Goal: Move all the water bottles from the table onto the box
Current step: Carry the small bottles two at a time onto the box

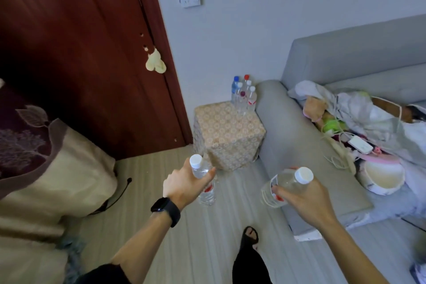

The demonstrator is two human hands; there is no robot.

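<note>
Clamping upright bottle (pixel 200 171) — left hand (pixel 184 185); right hand (pixel 306 198) grips tilted bottle (pixel 285 183); box (pixel 227 131) ahead.

the left bottle (pixel 207 193) and right bottle (pixel 284 184) are clear, glossy plastic with matt white caps; the standing bottles (pixel 243 99) are the same clear plastic. the box (pixel 228 134) has a matt floral-print covering, paper or cloth unclear. the door (pixel 80 53) is dark red wood with a soft sheen; the sofa (pixel 288 127) is matt grey cloth.
</note>
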